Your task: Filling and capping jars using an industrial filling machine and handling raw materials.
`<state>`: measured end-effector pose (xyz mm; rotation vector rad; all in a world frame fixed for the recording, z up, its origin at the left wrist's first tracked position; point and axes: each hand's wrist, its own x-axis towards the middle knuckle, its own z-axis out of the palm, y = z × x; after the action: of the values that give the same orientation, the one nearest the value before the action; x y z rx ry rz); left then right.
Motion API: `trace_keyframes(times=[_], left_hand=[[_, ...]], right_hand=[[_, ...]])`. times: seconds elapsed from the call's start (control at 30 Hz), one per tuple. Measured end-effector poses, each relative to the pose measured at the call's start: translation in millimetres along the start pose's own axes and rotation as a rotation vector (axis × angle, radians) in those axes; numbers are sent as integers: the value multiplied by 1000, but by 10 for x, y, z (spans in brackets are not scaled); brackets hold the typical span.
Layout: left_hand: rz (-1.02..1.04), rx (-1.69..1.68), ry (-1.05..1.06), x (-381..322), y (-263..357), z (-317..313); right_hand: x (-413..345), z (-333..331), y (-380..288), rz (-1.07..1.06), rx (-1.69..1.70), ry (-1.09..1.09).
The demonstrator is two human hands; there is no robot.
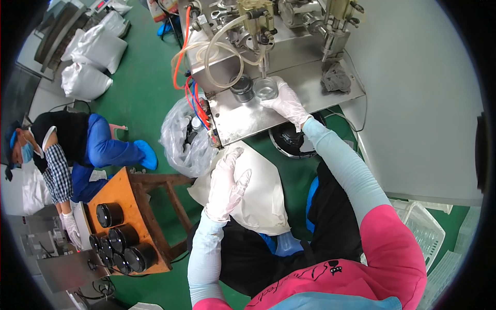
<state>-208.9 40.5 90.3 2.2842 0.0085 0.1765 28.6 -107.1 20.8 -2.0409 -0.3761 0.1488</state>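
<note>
My right hand, in a thin white glove, holds a clear round jar on the steel shelf of a filling machine. Directly above the jar's mouth stands the metal nozzle. Beside the jar, to its left, is a dark-filled jar. My left hand, also gloved, hovers over a large white sheet or bag near my lap. Its thumb is spread from the fingers and nothing is in it.
A crumpled grey cloth lies under the second nozzle. Dark material fills a basin below the shelf. A clear plastic bag holds lids. Several dark jars stand on a wooden stool, near a seated person.
</note>
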Motion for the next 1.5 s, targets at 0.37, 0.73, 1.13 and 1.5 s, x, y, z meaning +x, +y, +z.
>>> trace_keyframes(times=[0.37,0.73,1.13,1.5], left_hand=[[-88,-228,245,110,-202,-230],[-747,-824,44,648,-1776,-336],[-607,-1087,-127,755,-2079,-59],[-532,-745,404,315,-1441,-730]], right_hand=[[-200,-303,-280,-162,5,36],[-1007,-787,-462,164,478,-105],[-1066,-724,-467,86,272,-175],[-1050,-833,-367,-15,231,-165]])
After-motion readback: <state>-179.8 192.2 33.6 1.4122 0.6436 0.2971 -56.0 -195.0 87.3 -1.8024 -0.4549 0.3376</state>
